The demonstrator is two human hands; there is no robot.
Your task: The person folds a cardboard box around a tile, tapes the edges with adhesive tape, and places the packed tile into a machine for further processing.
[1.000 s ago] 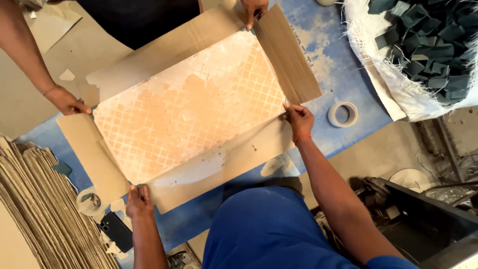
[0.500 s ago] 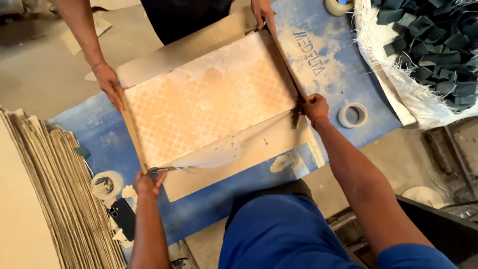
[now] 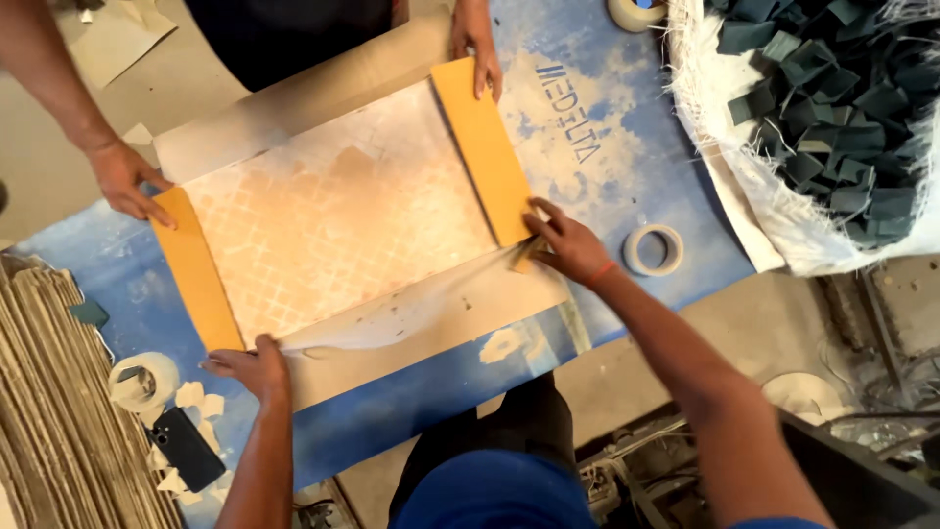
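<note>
A stack of flat brown cardboard sheets (image 3: 54,411) lies at the far left, beside a white tape roll (image 3: 144,380) and a black phone (image 3: 184,447). The left hand (image 3: 247,364) presses flat, fingers spread, on the near-left corner of the flat brown cardboard carton (image 3: 411,315), which lies on the blue bench (image 3: 597,147) under a pale orange, diamond-patterned tile (image 3: 343,230). A co-worker's hands (image 3: 125,181) hold the far side. The right hand (image 3: 568,245) pinches the folded orange-brown end flap (image 3: 482,147). Further right sit another tape roll (image 3: 654,250) and a white woven sack of dark pieces (image 3: 832,108).

Flattened cardboard box (image 3: 352,225), pale tile inside, end flaps folded inward.
</note>
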